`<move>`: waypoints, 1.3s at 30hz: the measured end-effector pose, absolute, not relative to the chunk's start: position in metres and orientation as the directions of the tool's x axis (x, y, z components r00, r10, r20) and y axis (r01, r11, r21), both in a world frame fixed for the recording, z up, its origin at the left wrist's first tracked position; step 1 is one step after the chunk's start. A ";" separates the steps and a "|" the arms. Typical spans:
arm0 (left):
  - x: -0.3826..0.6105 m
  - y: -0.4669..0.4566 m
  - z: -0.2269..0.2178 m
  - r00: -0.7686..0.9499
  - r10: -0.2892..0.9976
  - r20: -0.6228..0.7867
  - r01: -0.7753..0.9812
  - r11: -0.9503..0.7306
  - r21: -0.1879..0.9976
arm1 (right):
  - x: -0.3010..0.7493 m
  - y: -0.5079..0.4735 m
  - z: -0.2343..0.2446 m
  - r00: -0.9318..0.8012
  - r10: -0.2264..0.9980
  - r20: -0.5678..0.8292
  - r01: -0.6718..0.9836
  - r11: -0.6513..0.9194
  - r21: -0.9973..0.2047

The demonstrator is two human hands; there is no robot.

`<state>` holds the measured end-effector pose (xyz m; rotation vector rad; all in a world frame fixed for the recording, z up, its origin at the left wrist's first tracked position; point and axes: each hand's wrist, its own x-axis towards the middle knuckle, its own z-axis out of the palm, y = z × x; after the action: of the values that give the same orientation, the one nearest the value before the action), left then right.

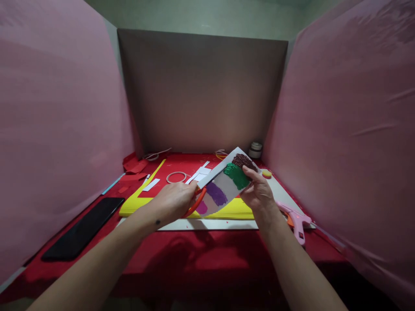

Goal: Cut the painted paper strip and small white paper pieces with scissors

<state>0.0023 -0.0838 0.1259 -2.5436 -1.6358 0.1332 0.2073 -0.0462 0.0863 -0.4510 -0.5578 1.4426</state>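
My right hand (259,194) pinches a grey card (223,183), its thumb on a green glitter patch; the card also carries brown, purple and pink patches. The card is tilted above a yellow corrugated sheet (142,203). My left hand (175,201) is closed around the orange handles of scissors (196,204) at the card's lower left edge. The blades are hidden behind the card and hand.
A pink glue gun (296,220) lies at right on the red cloth. A black phone (82,231) lies at left. White paper strips (199,172), a white ring (176,177), a tape roll (255,149) and red scraps (134,166) sit further back. Pink walls and a cardboard backboard enclose the space.
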 end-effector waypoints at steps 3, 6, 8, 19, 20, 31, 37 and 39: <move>0.004 -0.085 0.126 0.404 0.915 -0.010 0.912 -0.404 -0.070 | 0.204 -0.049 0.086 0.049 0.986 0.161 -0.757 0.141 -0.638; 0.008 -0.088 0.129 0.374 0.927 -0.009 0.927 -0.373 0.030 | 0.199 -0.054 0.086 0.055 0.977 0.207 -0.737 0.180 -0.652; 0.010 -0.091 0.131 0.360 0.933 -0.005 0.932 -0.359 0.048 | 0.195 -0.057 0.085 0.071 0.973 0.220 -0.735 0.200 -0.648; 0.010 -0.093 0.131 0.365 0.930 0.033 0.926 -0.359 -0.116 | 0.196 -0.073 0.072 -0.189 0.958 0.217 -0.624 0.054 -0.780; 0.010 -0.092 0.131 0.365 0.931 0.026 0.925 -0.359 -0.126 | 0.200 -0.073 0.073 -0.207 0.953 0.222 -0.616 0.050 -0.786; 0.016 -0.097 0.120 0.395 0.917 -0.058 0.910 -0.400 -0.109 | 0.186 -0.075 0.071 -0.116 0.970 0.215 -0.642 0.092 -0.761; 0.015 -0.095 0.117 0.423 0.906 -0.026 0.900 -0.424 -0.099 | 0.176 -0.072 0.067 -0.042 0.973 0.228 -0.652 0.146 -0.744; 0.015 -0.094 0.117 0.419 0.908 -0.013 0.904 -0.418 -0.090 | 0.174 -0.069 0.067 -0.026 0.970 0.242 -0.654 0.166 -0.738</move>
<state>0.0149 -0.0941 0.1168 -2.5876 -1.6554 0.0915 0.1740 -0.0694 0.0667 -0.4759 -0.8468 1.3782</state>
